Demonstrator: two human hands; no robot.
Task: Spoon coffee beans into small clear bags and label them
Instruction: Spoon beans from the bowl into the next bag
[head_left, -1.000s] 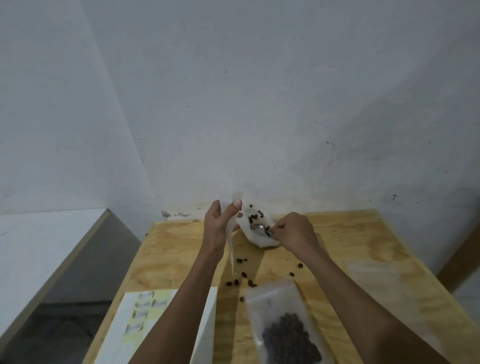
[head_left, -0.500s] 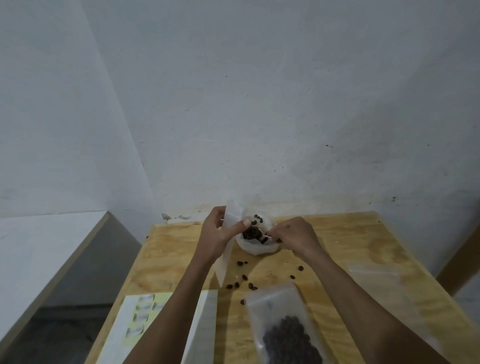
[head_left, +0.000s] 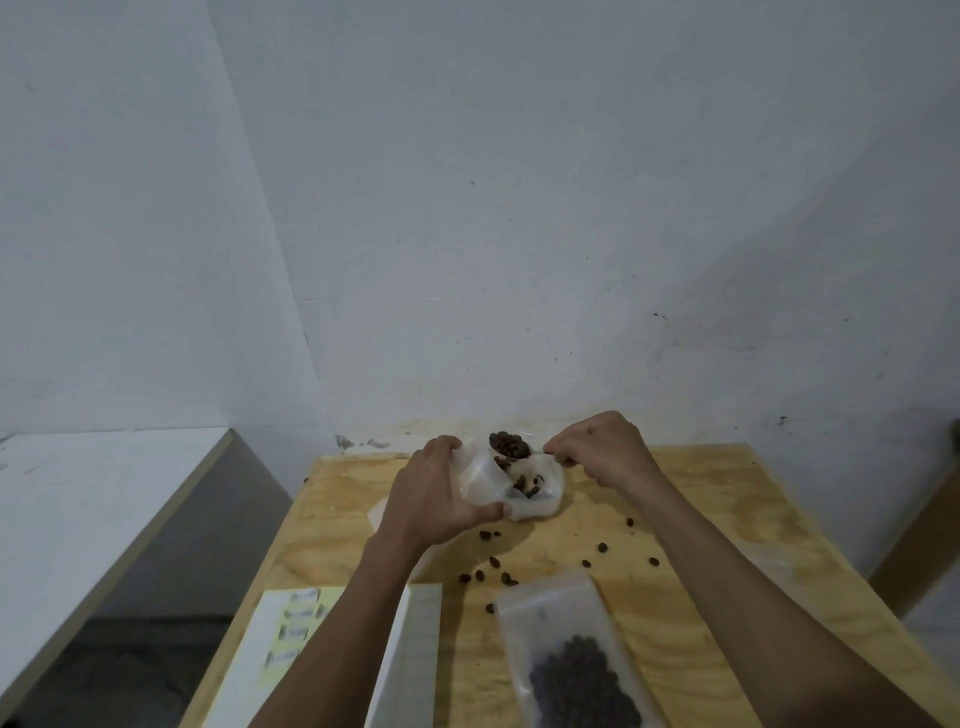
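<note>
Room: a bare whitish wall (head_left: 519, 208) meets a plywood table (head_left: 701, 509) pushed against it; a lower white surface (head_left: 78, 509) stands off to the left.

Head view, left hand: the left hand (head_left: 436, 499) pinches a small clear bag (head_left: 480, 480) between thumb and fingers, closed on the plastic. It seems to hold the mouth up and open towards the spoon so beans can drop in rather than scatter.

Head view, right hand: the right hand (head_left: 597, 452) has its fingers closed around the handle of a spoon (head_left: 511, 448), whose bowl is heaped with coffee beans and hangs just above the bag's mouth. The bowl looks near level, probably to keep the load on until it is over the opening.

Source: a white container (head_left: 540, 496), either a soft bag or a bowl, sits right behind the clear bag with a few beans (head_left: 530, 486) left inside; keeping it touching the bag shortens the carry.

Spills: loose beans (head_left: 602, 546) lie scattered on the wood between the hands and the near edge.

Finished work: a filled bag (head_left: 571, 654) lies flat near the person, out of the way.

Labels: a sheet of labels (head_left: 296, 634) lies at the near left, partly under the left forearm, within reach for the labelling step.

Stage, as a judgement: mid-fill on this bag; labelling not yet done.
</note>
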